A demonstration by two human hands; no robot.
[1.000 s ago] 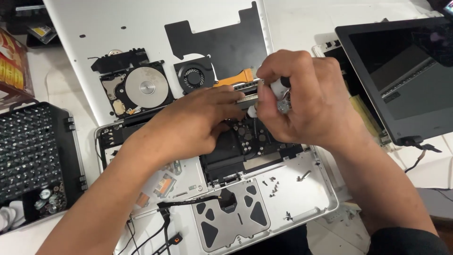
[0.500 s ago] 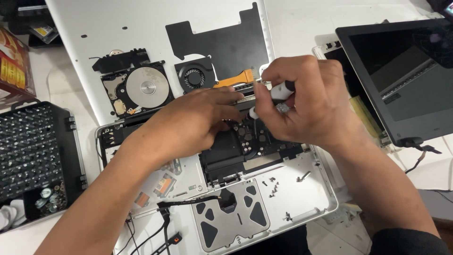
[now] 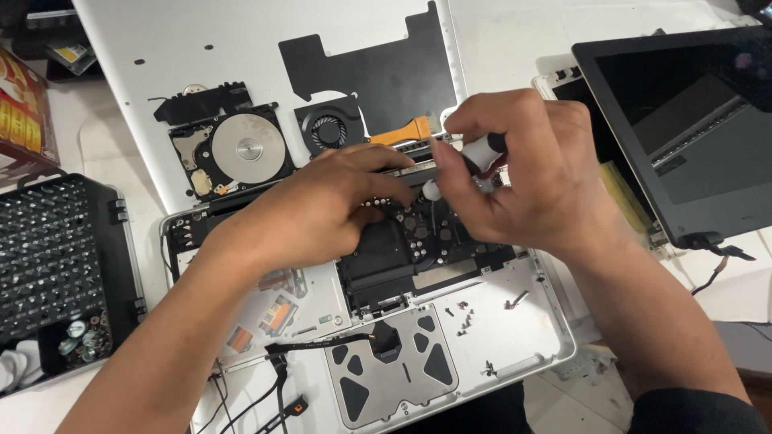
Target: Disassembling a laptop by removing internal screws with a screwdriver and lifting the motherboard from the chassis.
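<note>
Right hand (image 3: 527, 173) was closed around a small screwdriver (image 3: 474, 157) with a black-and-white handle, fingers wrapped on the handle, shaft angled down toward the dark circuit board (image 3: 430, 237) in the opened white laptop shell (image 3: 523, 329); the tip itself was hidden behind the fingers, so exact contact could not be told. Left hand (image 3: 322, 209) lay flat across the board's upper edge, fingertips pressed on a thin metal bar (image 3: 414, 170) just beside the driver; it steadied rather than clasped, nothing enclosed in it. The board sat directly under both hands, in the upper half of the shell, with the trackpad underside (image 3: 394, 366) nearer the person. An orange plastic pry tool (image 3: 402, 130) lay just behind the hands, next to a round black fan (image 3: 328, 130) and a bare hard drive (image 3: 237, 153) resting on the detached white cover (image 3: 201, 48). Judged risks: the driver could slip off the screw head and score the board, since the tip worked out of sight; loose screws (image 3: 465, 317) scattered on the shell floor near the board could roll or get lost if the shell was jogged. A black bit case (image 3: 56, 265) stood to the left, a detached dark screen panel (image 3: 691, 120) to the right, well apart from the grip
</note>
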